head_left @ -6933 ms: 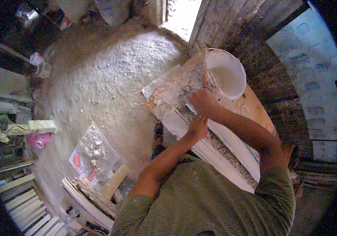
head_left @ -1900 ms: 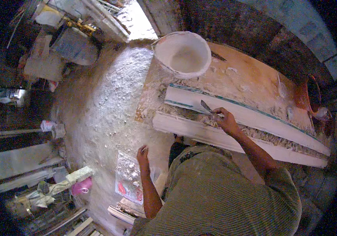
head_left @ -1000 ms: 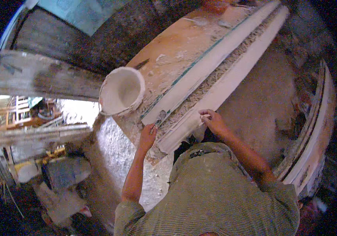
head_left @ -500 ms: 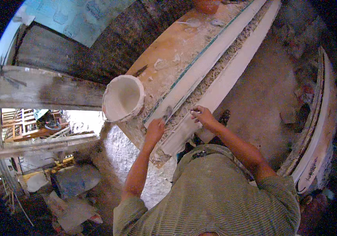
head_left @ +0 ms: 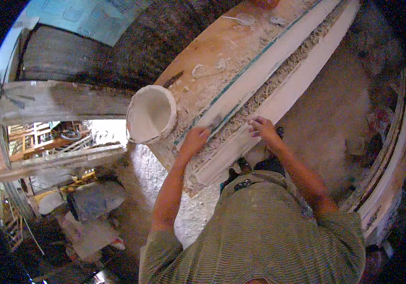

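Person's left hand closed round scraper over teal-edged board. Scraper blurred, points up-right, long axis roughly along board. Right hand half-curled at second board; cannot tell if gripping. Both boards slant across table.

White bucket standing on desk.
Left hand gripping blurred tool on teal-edged strip; right hand curling over plain strip.
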A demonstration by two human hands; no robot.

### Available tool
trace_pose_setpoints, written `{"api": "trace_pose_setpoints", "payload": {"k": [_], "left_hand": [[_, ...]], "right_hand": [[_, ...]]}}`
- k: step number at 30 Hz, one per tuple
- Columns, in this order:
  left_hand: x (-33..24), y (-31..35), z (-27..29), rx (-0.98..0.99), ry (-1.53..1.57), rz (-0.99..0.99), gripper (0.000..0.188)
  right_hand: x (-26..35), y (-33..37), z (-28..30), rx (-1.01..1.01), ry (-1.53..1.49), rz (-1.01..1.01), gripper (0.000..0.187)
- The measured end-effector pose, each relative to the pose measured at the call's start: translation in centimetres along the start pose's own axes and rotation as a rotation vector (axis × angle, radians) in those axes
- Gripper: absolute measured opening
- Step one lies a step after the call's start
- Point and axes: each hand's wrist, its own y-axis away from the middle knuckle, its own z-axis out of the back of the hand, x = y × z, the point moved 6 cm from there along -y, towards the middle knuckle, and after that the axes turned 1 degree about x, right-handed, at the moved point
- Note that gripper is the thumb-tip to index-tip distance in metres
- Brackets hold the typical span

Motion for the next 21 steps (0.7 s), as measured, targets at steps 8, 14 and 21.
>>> {"api": "trace_pose_setpoints", "payload": {"k": [8, 14, 21], "left_hand": [[5.8, 7.8, -1.0, -0.213, -0.046, 0.184, 0.044], [-1.9, -5.1, -5.5, -0.169, 0.213, 0.092, 0.041], [4.7, 10.2, 0.8, -0.164, -0.383, -0.032, 0.035]], "right_hand": [[0.6, 1.7, 3.9, -0.150, -0.021, -0.074, 0.029], [0.0, 0.9, -2.8, -0.028, -0.003, -0.093, 0.028], [-0.7, 1.5, -4.9, 0.010, 0.022, -0.001, 0.026]]}}
